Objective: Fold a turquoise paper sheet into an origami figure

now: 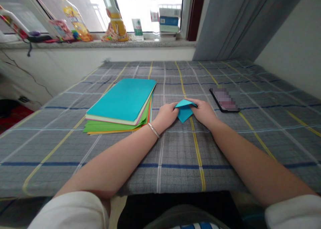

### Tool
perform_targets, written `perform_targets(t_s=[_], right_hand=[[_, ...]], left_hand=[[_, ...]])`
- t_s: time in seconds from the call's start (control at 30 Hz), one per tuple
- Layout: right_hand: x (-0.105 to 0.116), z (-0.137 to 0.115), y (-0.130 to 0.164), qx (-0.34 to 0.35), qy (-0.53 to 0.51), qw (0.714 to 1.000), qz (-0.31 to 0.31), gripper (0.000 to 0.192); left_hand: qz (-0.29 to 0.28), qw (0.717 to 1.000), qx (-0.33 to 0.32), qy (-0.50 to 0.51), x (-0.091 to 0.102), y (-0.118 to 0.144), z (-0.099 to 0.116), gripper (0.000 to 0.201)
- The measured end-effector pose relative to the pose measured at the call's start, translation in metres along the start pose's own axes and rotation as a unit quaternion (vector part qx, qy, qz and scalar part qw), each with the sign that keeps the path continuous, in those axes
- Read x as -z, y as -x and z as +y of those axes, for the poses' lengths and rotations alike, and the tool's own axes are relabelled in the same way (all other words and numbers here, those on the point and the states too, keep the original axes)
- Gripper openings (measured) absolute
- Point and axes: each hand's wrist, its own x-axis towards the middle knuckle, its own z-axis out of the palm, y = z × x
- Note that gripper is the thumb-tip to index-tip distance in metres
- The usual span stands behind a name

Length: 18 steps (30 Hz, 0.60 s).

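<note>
Between my two hands is a small blue folded paper point(185, 113), with a triangular flap on top and a pointed corner toward me. My left hand point(167, 115) pinches its left corner, thumb on the near side. On the opposite corner my right hand point(202, 111) is closed, fingers partly behind the paper. A silver bracelet point(153, 130) circles my left wrist. Left of my hands lies a stack of coloured paper point(122, 100), a blue sheet on top with green, orange and other sheets below.
A phone point(225, 101) lies right of my right hand on the checked tablecloth point(180, 148). The table's near edge is close to my body. Bottles, a tube and boxes stand on the windowsill point(150, 44) at the back. A grey curtain point(233, 25) hangs back right.
</note>
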Motion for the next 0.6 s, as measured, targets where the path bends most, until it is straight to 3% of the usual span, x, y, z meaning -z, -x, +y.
perform_targets(t_s=[0.13,0.3,0.6], right_hand=[[0.004,0.011,-0.004,0.003,-0.005,0.998,-0.068,0.035],[0.009,0.017,-0.006,0.065,0.068,0.988,-0.121,0.04],[0.016,0.007,0.003,0.09,0.115,0.969,-0.197,0.052]], left_hand=[[0.015,0.996,-0.01,-0.092,0.001,0.001,-0.006,0.058],[-0.032,0.971,-0.114,-0.209,0.004,0.003,-0.013,0.054],[-0.058,0.957,-0.176,-0.224,0.006,0.003,-0.03,0.056]])
